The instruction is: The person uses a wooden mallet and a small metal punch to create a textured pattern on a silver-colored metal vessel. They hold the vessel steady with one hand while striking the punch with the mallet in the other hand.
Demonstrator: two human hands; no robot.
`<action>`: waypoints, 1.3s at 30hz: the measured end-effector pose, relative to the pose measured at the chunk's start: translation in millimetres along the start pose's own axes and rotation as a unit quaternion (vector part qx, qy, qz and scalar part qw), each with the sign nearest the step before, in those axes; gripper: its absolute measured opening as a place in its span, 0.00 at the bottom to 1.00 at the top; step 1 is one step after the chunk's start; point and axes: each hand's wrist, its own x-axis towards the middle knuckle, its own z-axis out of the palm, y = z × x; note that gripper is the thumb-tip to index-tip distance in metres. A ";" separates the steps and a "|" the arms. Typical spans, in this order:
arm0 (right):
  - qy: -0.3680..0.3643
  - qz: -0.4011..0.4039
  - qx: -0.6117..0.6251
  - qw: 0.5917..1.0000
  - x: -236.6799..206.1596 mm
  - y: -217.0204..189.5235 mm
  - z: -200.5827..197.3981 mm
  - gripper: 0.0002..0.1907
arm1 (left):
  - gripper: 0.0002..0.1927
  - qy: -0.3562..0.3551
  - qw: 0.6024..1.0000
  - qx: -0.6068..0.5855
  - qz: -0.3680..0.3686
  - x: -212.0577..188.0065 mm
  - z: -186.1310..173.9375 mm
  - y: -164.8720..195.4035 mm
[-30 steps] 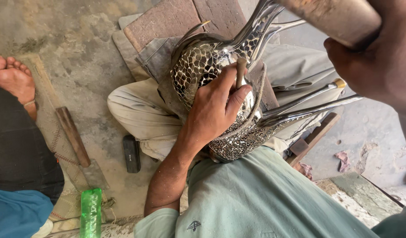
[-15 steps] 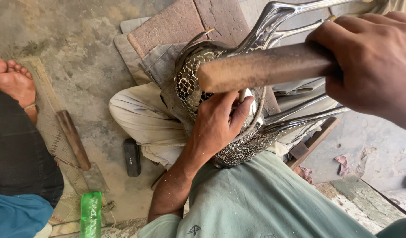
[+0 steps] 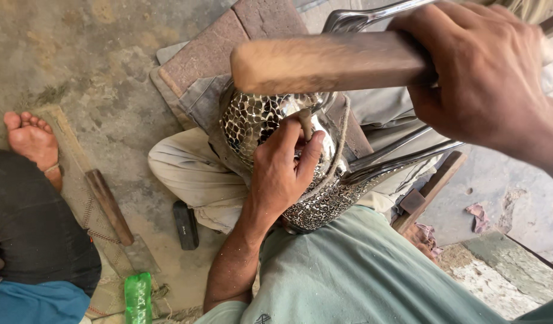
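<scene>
The wooden mallet (image 3: 330, 60) lies almost level across the top of the view, its long axis running left to right, its blunt free end pointing left and poised above the small punch (image 3: 305, 123) that stands up out of the left hand (image 3: 282, 174). That is the relation that counts here: the punch sits directly under the mallet's free end, close below it but apart from it. The right hand (image 3: 480, 78) is wrapped fully shut around the mallet's right-hand part, fingers (image 3: 444, 45) curled over the wood with no gap showing. The left hand's fingers (image 3: 309, 159) are closed in a pinch round the punch, thumb on one side and fingertips on the other, and the heel of that hand rests on the metal vessel (image 3: 252, 120). The vessel, shiny with a hammered scale pattern, lies tilted across the person's lap on a grey cloth (image 3: 201, 99), its long curved metal parts (image 3: 402, 162) running off toward the right. The punch's lower tip is hidden by the hand, so whether it touches the metal I cannot tell. On the floor (image 3: 78, 54) to the left lie a wooden-handled tool (image 3: 108, 207), a small dark block (image 3: 185, 225) and a green bottle (image 3: 138, 298); another person's bare foot (image 3: 33, 141) rests well apart from the work.
</scene>
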 end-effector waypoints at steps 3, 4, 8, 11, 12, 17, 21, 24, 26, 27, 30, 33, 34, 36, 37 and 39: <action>-0.037 0.032 0.210 0.976 3.6 3.5 0.6 0.29 | 0.09 0.000 1.000 0.004 -0.007 0.1 2.1 -0.6; -0.046 0.054 0.249 0.966 4.0 3.9 1.0 0.28 | 0.09 0.003 1.000 -0.002 -0.008 0.2 2.5 -0.6; -0.050 -0.014 0.064 0.997 2.4 7.8 4.7 0.22 | 0.08 0.003 0.998 0.056 -0.013 0.1 4.4 0.5; -0.083 0.042 0.171 0.981 1.1 11.0 11.1 0.24 | 0.08 0.001 1.000 -0.001 -0.018 0.9 4.6 1.0; -0.102 0.098 0.290 0.947 0.5 11.7 13.0 0.26 | 0.08 0.000 1.000 0.005 -0.019 1.5 4.6 1.0; -0.105 0.087 0.155 0.979 0.0 10.4 18.0 0.21 | 0.08 0.002 1.000 -0.014 -0.004 0.6 2.8 -0.6; -0.226 0.038 -0.053 0.972 4.3 5.2 17.2 0.14 | 0.08 -0.012 1.000 0.006 -0.004 0.9 0.0 -4.8; -0.091 0.091 0.178 0.976 6.3 2.9 14.0 0.24 | 0.07 -0.015 1.000 -0.011 0.001 0.5 -0.7 -6.8; -0.142 0.076 0.115 0.980 6.6 1.8 12.8 0.22 | 0.08 -0.020 1.000 -0.017 0.002 -0.4 -1.1 -7.3; -0.167 0.070 0.083 0.980 6.3 1.4 12.6 0.22 | 0.08 -0.015 1.000 -0.008 0.007 -1.0 -1.6 -7.5; -0.033 0.012 0.092 0.995 5.4 0.7 12.4 0.23 | 0.09 -0.010 1.000 -0.001 0.012 -1.8 -3.0 -7.3; -0.156 0.151 0.194 0.957 4.8 -0.9 13.4 0.24 | 0.11 -0.009 1.000 -0.010 0.016 -1.2 -3.8 -7.5; -0.113 0.100 0.132 0.980 5.2 -1.2 13.5 0.23 | 0.11 -0.002 1.000 -0.001 0.030 -1.1 -4.1 -7.3; -0.029 -0.008 0.010 0.999 5.9 -2.3 13.5 0.21 | 0.12 -0.001 1.000 -0.005 0.030 -0.9 -4.8 -7.5; -0.069 0.045 0.052 0.995 6.2 -3.1 13.6 0.22 | 0.12 -0.008 1.000 -0.017 0.017 -1.2 -5.0 -7.7; -0.147 0.148 0.135 0.969 7.1 -4.8 13.4 0.24 | 0.12 -0.018 1.000 -0.021 0.005 -1.1 -5.7 -8.5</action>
